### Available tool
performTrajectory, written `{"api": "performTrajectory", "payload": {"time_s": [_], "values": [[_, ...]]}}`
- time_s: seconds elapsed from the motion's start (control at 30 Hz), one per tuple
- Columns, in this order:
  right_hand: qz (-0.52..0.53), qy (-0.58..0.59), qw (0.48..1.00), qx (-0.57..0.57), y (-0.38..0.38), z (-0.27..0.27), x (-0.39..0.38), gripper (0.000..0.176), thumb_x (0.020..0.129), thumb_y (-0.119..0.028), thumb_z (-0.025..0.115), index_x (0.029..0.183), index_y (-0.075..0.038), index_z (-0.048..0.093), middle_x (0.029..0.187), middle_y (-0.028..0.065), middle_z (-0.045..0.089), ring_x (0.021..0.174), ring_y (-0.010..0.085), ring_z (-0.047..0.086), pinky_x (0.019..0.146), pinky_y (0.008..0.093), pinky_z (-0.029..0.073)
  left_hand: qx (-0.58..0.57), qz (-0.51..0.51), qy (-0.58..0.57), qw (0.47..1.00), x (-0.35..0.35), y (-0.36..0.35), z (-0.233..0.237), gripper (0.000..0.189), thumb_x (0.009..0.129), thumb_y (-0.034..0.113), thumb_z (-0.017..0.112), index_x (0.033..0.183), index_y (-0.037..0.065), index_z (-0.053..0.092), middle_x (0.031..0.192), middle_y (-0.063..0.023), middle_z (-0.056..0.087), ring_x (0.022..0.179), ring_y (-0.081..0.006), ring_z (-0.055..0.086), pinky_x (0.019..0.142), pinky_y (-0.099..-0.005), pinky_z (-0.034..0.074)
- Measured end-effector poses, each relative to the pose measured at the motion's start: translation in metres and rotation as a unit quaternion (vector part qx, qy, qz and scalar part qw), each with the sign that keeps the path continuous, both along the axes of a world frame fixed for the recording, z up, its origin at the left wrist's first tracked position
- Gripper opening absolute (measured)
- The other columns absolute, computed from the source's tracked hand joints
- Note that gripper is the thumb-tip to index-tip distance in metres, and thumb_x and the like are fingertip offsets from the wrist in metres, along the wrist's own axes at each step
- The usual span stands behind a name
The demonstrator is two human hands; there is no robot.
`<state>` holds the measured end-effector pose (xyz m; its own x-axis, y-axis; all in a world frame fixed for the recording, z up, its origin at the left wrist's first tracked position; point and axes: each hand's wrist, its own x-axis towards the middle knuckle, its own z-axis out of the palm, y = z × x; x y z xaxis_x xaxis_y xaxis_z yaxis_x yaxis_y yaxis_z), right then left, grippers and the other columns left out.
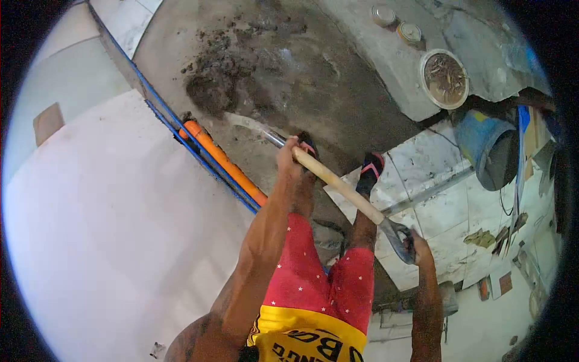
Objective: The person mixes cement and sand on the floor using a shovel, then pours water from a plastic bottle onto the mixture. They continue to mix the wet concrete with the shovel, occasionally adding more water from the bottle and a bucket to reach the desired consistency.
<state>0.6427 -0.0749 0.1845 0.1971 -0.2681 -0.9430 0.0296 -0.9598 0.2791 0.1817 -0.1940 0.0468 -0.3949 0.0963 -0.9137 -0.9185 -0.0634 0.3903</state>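
A shovel (341,186) with a pale wooden shaft slants across my front. My left hand (289,157) is wrapped round its lower end, close to the metal socket. At the upper end, my right hand (421,248) grips the dark D-shaped handle (397,240). The shovel's blade points away from me, at the near edge of a pile of dark wet mortar or soil (211,87), and it is partly hard to make out. More of this wet material is spread over the grey floor (362,114) beyond my sandalled feet.
An orange pipe (223,160) and blue conduits (163,111) run along the wall at left. On the right are a round tub of murky contents (444,79), two small cans, a tipped bucket (482,145) and white tiles (428,163). Assorted debris lies at lower right.
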Motion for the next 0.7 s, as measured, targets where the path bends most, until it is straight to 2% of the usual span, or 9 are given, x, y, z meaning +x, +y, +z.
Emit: {"api": "performTrajectory", "payload": {"time_s": [0.07,0.2,0.33,0.37,0.47,0.53,0.6,0.63,0.7], "values": [[-0.059,0.039,0.995,-0.074,0.003,-0.003,0.008,0.039,0.087,-0.037,0.055,0.099,0.0,0.053,0.07,0.0114,0.052,0.055,0.0221,0.051,0.045,0.029,0.042,0.052,0.042,-0.006,0.998,-0.009,0.007,-0.005,0.013,0.086,0.008,0.059,0.085,-0.001,0.05,0.069,-0.0078,0.055,0.057,-0.0206,0.055,0.049,-0.036,0.048],[-0.179,0.105,0.952,-0.223,-0.007,-0.024,0.042,0.038,0.087,-0.025,0.05,0.113,0.003,0.049,0.089,0.0267,0.06,0.069,0.0334,0.061,0.051,0.0321,0.048,-0.201,-0.058,0.113,0.971,-0.011,0.051,-0.003,0.017,0.086,0.011,0.06,0.078,0.0,0.049,0.064,-0.0065,0.052,0.051,-0.0177,0.052,0.046,-0.0338,0.045],[-0.163,0.202,0.961,-0.1,-0.009,-0.012,0.107,0.064,0.092,-0.038,0.045,0.13,0.012,0.032,0.103,0.0342,0.052,0.067,0.0226,0.054,0.053,0.0287,0.047,-0.166,-0.009,0.197,0.966,0.033,0.072,0.095,0.019,0.085,0.011,0.061,0.078,0.002,0.045,0.057,-0.0043,0.047,0.043,-0.0159,0.047,0.042,-0.0307,0.042],[-0.048,0.179,0.974,-0.13,0.013,0.006,0.081,0.043,0.09,-0.027,0.048,0.111,0.01,0.051,0.086,0.0234,0.062,0.059,0.0231,0.059,0.047,0.0309,0.047,-0.155,0.002,0.208,0.966,0.041,0.072,0.107,0.018,0.085,0.01,0.061,0.08,0.003,0.046,0.057,-0.0042,0.047,0.043,-0.0155,0.047,0.042,-0.0303,0.042],[0.026,0.254,0.966,-0.038,0.039,0.033,0.091,0.041,0.091,-0.027,0.046,0.108,0.009,0.055,0.086,0.0207,0.065,0.058,0.0194,0.06,0.047,0.0298,0.048,-0.115,0.024,0.213,0.97,0.075,0.071,0.148,0.017,0.086,0.009,0.06,0.089,0.005,0.044,0.062,-0.0047,0.049,0.047,-0.0148,0.049,0.043,-0.0289,0.042],[0.287,0.368,0.881,0.08,0.042,0.002,0.143,0.044,0.086,-0.027,0.056,0.111,0.01,0.054,0.09,0.0215,0.065,0.061,0.0186,0.062,0.048,0.0267,0.051,-0.08,0.041,0.216,0.972,0.092,0.074,0.16,0.018,0.086,0.008,0.06,0.091,0.005,0.044,0.066,-0.0052,0.05,0.049,-0.0151,0.05,0.044,-0.0285,0.043],[0.136,0.264,0.952,-0.081,0.064,-0.003,0.146,0.048,0.079,-0.026,0.067,0.11,0.009,0.055,0.089,0.0195,0.066,0.063,0.0182,0.063,0.049,0.0258,0.052,-0.074,0.018,0.229,0.97,0.111,0.074,0.139,0.018,0.086,0.009,0.06,0.093,0.003,0.044,0.068,-0.0053,0.051,0.051,-0.0158,0.051,0.045,-0.0282,0.043],[-0.077,0.267,0.932,-0.231,0.07,-0.028,0.169,0.055,0.075,-0.026,0.073,0.113,0.009,0.054,0.093,0.0181,0.066,0.064,0.0176,0.063,0.05,0.0273,0.053,-0.072,0.005,0.234,0.97,0.122,0.076,0.125,0.019,0.086,0.01,0.06,0.094,0.003,0.045,0.069,-0.0053,0.051,0.051,-0.0161,0.052,0.046,-0.0281,0.044],[-0.065,0.158,0.954,-0.245,0.082,-0.057,0.187,0.048,0.076,-0.027,0.072,0.107,0.006,0.054,0.091,0.0173,0.064,0.062,0.0185,0.06,0.05,0.0289,0.051,-0.087,0.019,0.211,0.973,0.138,0.086,0.065,0.018,0.086,0.01,0.06,0.095,0.002,0.046,0.068,-0.0054,0.051,0.051,-0.017,0.051,0.046,-0.0289,0.045]]}}
